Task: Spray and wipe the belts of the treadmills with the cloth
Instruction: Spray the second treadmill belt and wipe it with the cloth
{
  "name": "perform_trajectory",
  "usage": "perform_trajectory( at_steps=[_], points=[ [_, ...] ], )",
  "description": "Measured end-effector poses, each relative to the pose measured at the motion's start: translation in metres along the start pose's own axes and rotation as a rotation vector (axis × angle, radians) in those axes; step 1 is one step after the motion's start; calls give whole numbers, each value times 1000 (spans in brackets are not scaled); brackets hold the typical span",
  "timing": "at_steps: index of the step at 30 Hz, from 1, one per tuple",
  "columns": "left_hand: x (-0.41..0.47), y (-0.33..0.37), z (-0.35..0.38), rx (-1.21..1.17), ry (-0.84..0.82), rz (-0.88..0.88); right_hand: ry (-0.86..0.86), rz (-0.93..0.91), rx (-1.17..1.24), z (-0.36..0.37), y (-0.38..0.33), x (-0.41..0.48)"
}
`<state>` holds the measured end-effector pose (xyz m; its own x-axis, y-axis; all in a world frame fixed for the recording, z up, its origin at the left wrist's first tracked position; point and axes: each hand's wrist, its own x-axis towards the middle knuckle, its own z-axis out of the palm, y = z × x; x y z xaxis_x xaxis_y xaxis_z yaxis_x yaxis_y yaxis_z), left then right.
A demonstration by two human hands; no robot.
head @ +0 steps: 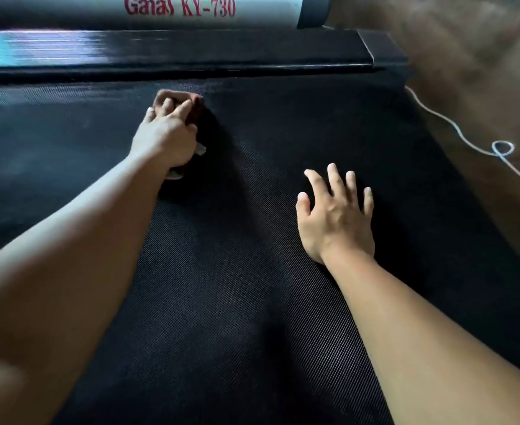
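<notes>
Treadmill belt [252, 286], front end: the left hand [163, 136], grip curled round the bunched cloth [172, 98], presses it on the belt; the right hand [335, 216] rests spread. The small wad could leave unwiped strips.

My left arm stretches toward the far edge of the treadmill belt [222, 317]. My left hand [165, 138] is curled over a bunched cloth [176, 98], pressing it down. My right hand [336, 219] is nearer me on the belt's right half, palm down, fingers spread and straight.
</notes>
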<state>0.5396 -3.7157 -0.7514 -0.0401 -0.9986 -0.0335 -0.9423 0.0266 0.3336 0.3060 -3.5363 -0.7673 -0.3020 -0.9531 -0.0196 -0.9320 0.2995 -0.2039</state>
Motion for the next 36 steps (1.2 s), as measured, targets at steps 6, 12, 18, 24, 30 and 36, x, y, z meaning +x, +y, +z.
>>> perform_trajectory(
  at_steps=[6,12,18,24,30,36],
  points=[
    [-36,68,24,-51,-18,434,-17,-1,5,-2,0,-1],
    [-106,32,27,-13,-110,511,-26,7,13,-1,1,0],
    [-87,-63,4,-4,-13,266,-6,5,4,0,1,1],
    [0,-71,-11,42,66,54,11,3,5,2,3,3],
    [52,-6,-5,-4,78,-30,26,-8,6,4,2,1],
    [61,34,11,-38,-26,85,24,-14,0,3,3,-1]
  ],
)
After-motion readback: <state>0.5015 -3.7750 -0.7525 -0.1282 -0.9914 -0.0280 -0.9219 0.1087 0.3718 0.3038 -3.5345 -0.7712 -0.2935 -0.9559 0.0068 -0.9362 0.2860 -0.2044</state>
